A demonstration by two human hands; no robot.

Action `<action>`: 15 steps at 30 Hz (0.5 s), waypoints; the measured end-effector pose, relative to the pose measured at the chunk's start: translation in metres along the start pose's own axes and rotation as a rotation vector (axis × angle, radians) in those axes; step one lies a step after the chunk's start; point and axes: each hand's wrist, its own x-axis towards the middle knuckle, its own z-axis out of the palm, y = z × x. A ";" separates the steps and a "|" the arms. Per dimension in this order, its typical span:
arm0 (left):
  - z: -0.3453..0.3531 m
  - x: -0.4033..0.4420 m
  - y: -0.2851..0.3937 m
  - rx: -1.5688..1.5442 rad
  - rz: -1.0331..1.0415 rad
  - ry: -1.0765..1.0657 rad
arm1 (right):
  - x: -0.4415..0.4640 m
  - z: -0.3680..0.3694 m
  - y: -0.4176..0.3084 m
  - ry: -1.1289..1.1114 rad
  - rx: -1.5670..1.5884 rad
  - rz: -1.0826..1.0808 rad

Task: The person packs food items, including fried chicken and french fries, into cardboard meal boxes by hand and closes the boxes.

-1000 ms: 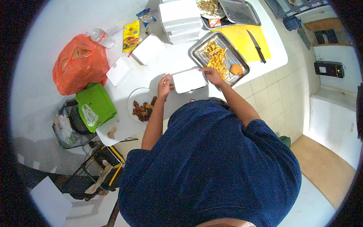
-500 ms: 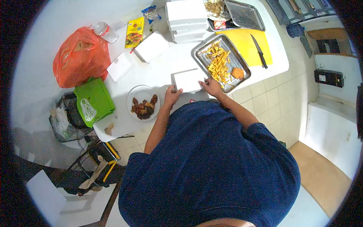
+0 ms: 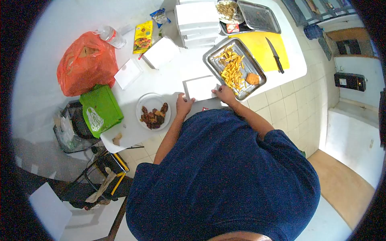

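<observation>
A white cardboard box [image 3: 201, 87] lies at the table's front edge between my two hands. My left hand [image 3: 184, 104] grips its near left corner, thumb on the side. At the right side my right hand [image 3: 224, 94] pinches the box edge. Left of my left hand is a white plate [image 3: 167, 120] holding browned pieces of fried meat [image 3: 154, 117]. Just beyond my right hand stands a metal tray [image 3: 260, 69] with French fries [image 3: 232, 66] and a breaded piece [image 3: 252, 78].
Stacked white boxes [image 3: 196, 20] stand at the back, near another white box [image 3: 161, 52] and a yellow packet [image 3: 143, 37]. A knife [image 3: 275, 55] lies on a yellow cutting board [image 3: 263, 44]. An orange plastic bag [image 3: 86, 64], a bottle [image 3: 112, 37] and a green bag [image 3: 100, 108] sit left.
The box now lies flatter, and its top shows more squarely. Both hands keep hold of it with hardly any movement; the whole view has shifted slightly.
</observation>
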 end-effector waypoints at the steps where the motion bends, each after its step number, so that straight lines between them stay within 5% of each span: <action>1: -0.002 -0.003 0.005 0.036 0.005 0.047 | -0.001 -0.002 -0.003 0.009 -0.015 -0.023; 10: 0.004 0.003 0.003 -0.089 0.090 -0.125 | 0.004 0.001 -0.010 -0.058 -0.060 -0.152; 15: 0.001 0.002 -0.008 -0.503 0.073 -0.047 | 0.009 0.004 -0.018 -0.151 0.352 -0.145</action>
